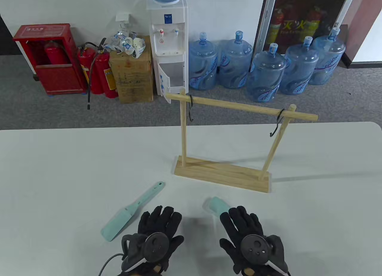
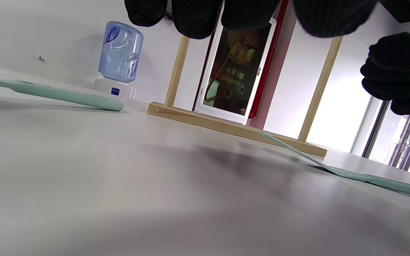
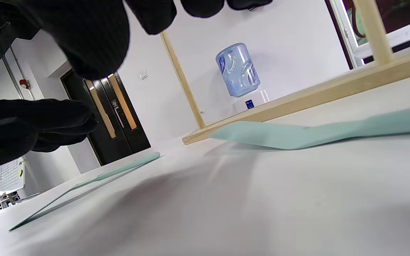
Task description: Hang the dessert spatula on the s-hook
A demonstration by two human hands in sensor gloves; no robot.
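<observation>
Two mint-green dessert spatulas lie flat on the white table. One spatula lies left of my left hand, its handle hole pointing toward the rack; it also shows in the left wrist view. Only the blade of the other spatula shows ahead of my right hand; its handle is hidden under that hand. It lies flat in the right wrist view. My left hand and right hand hover palm down, fingers spread, holding nothing. Two black s-hooks, left and right, hang from the wooden rack's bar.
The wooden rack stands on a flat base beyond both hands at the table's middle. Behind the table's far edge are water bottles, a water dispenser, a cardboard box and fire extinguishers.
</observation>
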